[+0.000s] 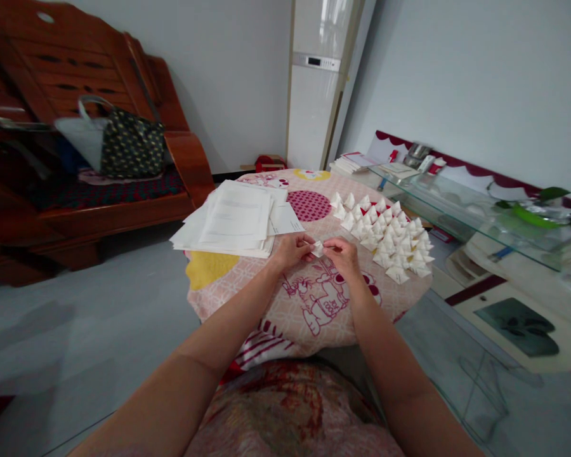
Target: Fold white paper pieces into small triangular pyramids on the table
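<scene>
Between my two hands is a small folded piece of white paper [318, 249], held just above the cloth-covered table. My left hand [292, 251] pinches its left side, and my right hand [343, 255] grips its right side with closed fingers. To the left lies a loose stack of printed paper sheets [235, 219]. On the right, many pointed folded paper pieces [390, 238] stand close together in rows. The exact folds of the piece in my fingers are too small to make out.
A patterned pink tablecloth [257, 285] covers the round table. Right of it stands a glass-topped cabinet [480, 209] with a plant and containers. A wooden bench [95, 209] holding bags [131, 143] is at left; a tall white air conditioner [314, 95] stands behind.
</scene>
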Tool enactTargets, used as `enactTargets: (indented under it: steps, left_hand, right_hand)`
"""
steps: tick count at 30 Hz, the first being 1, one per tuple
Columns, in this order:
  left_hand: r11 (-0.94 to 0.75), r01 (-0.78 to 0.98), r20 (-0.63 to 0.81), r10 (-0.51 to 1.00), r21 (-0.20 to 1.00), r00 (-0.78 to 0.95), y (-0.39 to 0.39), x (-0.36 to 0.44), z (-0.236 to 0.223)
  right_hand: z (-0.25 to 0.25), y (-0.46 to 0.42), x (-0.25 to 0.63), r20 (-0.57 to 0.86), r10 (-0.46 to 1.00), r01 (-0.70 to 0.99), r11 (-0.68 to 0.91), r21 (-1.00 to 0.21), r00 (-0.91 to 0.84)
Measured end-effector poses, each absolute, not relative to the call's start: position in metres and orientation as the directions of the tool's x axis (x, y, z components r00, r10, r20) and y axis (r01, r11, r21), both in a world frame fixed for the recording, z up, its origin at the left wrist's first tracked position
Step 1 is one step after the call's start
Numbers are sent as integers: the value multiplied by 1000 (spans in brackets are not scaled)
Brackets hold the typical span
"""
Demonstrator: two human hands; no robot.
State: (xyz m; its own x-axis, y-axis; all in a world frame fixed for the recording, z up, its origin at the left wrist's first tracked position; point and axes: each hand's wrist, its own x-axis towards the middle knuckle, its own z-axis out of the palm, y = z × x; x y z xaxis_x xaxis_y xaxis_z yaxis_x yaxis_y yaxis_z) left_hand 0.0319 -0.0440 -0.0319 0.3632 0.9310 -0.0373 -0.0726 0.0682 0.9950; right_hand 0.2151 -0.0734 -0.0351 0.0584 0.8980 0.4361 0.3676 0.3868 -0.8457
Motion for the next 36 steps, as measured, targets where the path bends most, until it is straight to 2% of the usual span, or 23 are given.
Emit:
enactTargets:
  steps: [3, 5, 10, 17, 21, 30, 36]
  left_hand:
    - [-4, 40, -11, 931, 999, 364, -45, 33, -34]
    - [-118, 135, 68, 942, 984, 329, -45, 32, -35]
    - [-414, 381, 319, 902, 827, 290, -47, 31, -31]
    - [-530, 536, 386, 847, 657, 364, -50, 36, -28]
    - [-516, 540, 365, 855, 664, 369, -48, 36, -32]
    - [-355, 349, 273, 925, 867, 263, -39, 31, -40]
    - [-364, 253, 294, 915, 896, 277, -38, 32, -43]
  right_hand:
    - [-34, -73, 214, 448, 893, 419, 394, -818, 35]
    - [-33, -73, 214, 454, 890, 444, 394, -805, 35]
    - [-34, -75, 211, 452, 892, 481, 384, -788, 28]
    - [-40, -72, 209, 525, 851, 537, 451, -712, -18]
    - [-43, -71, 209, 549, 835, 571, 467, -675, -35]
    - [-46, -71, 211, 489, 872, 581, 412, -702, -28]
    - [-51, -68, 205, 463, 884, 627, 392, -673, -56]
